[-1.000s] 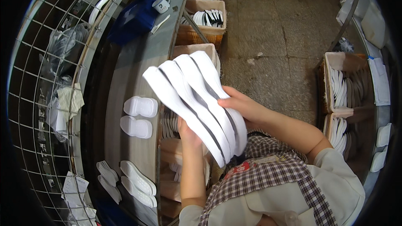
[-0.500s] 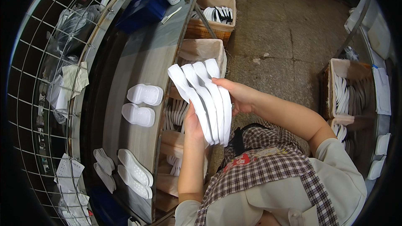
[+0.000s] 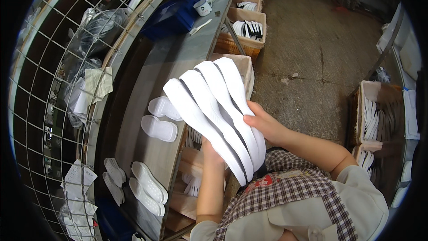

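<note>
— What has shifted?
— The white soles: their upper ends fan wider apart than half a second ago.
— Where are they?
— Mid-frame, slanting, held in both hands. The right hand grips their right side, thumb on the outer sole; the left hand holds from the lower left, fingers hidden.
— Beyond them?
— More soles on the bench, left of centre; farther, upper left, a blue bin; a white mug, top centre.

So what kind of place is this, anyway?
Probably a shoe-sole workshop: white soles are held up in a fan, more pairs lie on the workbench, and nearby baskets hold rows of similar pieces.
</note>
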